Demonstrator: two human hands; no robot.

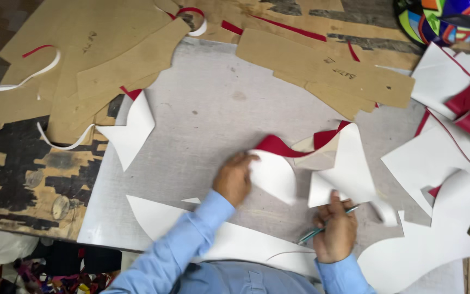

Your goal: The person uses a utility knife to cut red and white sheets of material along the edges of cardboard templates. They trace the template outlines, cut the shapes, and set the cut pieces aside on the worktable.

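Observation:
My left hand [235, 177] presses down on a curled sheet of material [278, 171], white on one side and red on the other, near the middle of the grey board [202, 109]. My right hand [335, 231] grips a thin teal pen-like tool [322, 228] and rests against the lower edge of a neighbouring white piece [349, 169]. Both sleeves are light blue.
Brown cardboard patterns [327, 71] lie across the back and at the left [110, 60]. White and red offcuts [447, 147] pile up at the right. A white triangular scrap [131, 130] lies at the left. The worn wooden table [28, 174] shows beyond the board.

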